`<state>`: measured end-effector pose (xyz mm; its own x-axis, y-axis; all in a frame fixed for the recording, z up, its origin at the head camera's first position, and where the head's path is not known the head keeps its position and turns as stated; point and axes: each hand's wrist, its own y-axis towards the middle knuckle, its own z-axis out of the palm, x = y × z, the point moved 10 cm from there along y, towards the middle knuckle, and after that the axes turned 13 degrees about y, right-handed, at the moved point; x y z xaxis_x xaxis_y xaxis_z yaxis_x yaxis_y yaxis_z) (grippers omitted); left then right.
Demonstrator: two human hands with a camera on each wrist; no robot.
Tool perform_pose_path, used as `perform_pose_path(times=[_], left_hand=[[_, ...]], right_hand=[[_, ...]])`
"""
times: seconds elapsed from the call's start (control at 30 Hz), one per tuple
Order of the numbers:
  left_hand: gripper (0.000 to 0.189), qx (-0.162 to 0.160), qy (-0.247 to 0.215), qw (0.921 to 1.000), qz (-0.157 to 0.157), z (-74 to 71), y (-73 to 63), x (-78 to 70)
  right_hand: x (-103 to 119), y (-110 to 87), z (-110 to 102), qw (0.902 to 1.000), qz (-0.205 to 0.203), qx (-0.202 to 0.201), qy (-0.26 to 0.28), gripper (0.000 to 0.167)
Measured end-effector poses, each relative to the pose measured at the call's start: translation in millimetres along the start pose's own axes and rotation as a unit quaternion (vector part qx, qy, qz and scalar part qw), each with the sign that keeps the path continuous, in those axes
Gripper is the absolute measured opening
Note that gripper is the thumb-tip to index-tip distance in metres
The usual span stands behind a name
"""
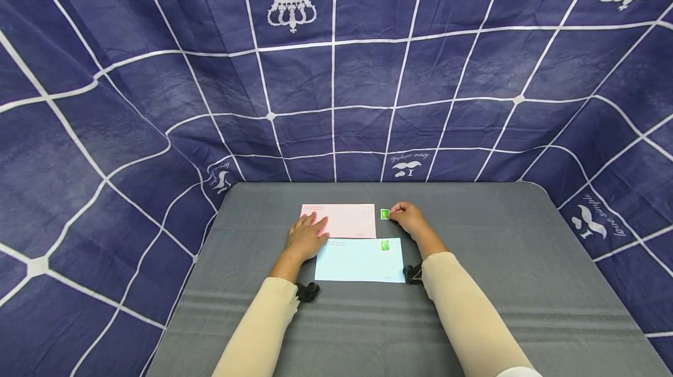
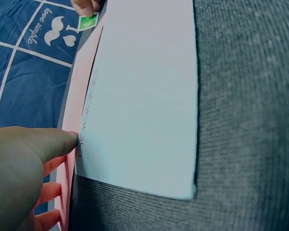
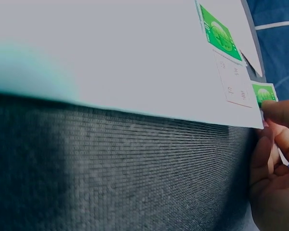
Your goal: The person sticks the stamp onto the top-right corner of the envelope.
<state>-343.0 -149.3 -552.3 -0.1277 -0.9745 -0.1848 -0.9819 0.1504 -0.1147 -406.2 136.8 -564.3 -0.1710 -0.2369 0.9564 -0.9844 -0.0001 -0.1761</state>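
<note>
The loose green stamp (image 1: 385,214) was right of the frame's middle, just beside the right edge of the pink envelope (image 1: 347,220); whether it touched the counter (image 1: 526,248) or was slightly raised, you could not tell from these views. Your right hand (image 1: 410,218) pinched it by its right side between thumb and finger. Your left hand (image 1: 306,237) lay spread over the pink envelope's left end, its thumb at the upper left corner of the blue envelope (image 1: 357,263).

Judging by what showed, you were about halfway: the blue envelope, lower in the frame, already carried a second stamp (image 1: 385,245) near its upper right corner, while the pink envelope had only a small printed box there, so it appeared to be the one left to stamp.

Both envelopes were the only containers in view. They lay flat, close together, with their printed fronts up; you could not see into either, so whether they held anything was unclear.

Farther out, your pale sleeves came in from the bottom of the frame, and a blue checked cloth (image 1: 368,73) filled the upper part
</note>
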Motion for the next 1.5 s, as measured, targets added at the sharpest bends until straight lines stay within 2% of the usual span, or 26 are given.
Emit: perform_pose_path(times=[0.2,0.53,0.83,1.07,1.5], left_hand=[[0.054,0.001,-0.001,1.0,-0.001,0.3,-1.5,1.4],[0.054,0.0,-0.007,1.0,-0.004,0.9,-2.3,3.4],[0.053,-0.006,-0.006,1.0,-0.001,-0.5,-0.7,0.9],[0.054,-0.007,-0.01,0.9999,0.0,0.1,-0.7,0.6],[0.054,-0.003,-0.01,0.9999,0.001,0.8,-1.4,-0.7]], right_hand=[[-4.0,2.9,2.1,0.9996,0.014,0.01,0.023,0.008],[-2.2,2.8,5.1,0.9986,0.035,0.028,0.026,0.012],[1.6,5.7,9.1,0.9981,0.028,0.045,0.032,0.009],[4.0,8.0,10.8,0.9988,0.017,0.042,0.02,0.012],[10.8,6.8,23.6,0.9982,0.025,0.05,0.023,0.011]])
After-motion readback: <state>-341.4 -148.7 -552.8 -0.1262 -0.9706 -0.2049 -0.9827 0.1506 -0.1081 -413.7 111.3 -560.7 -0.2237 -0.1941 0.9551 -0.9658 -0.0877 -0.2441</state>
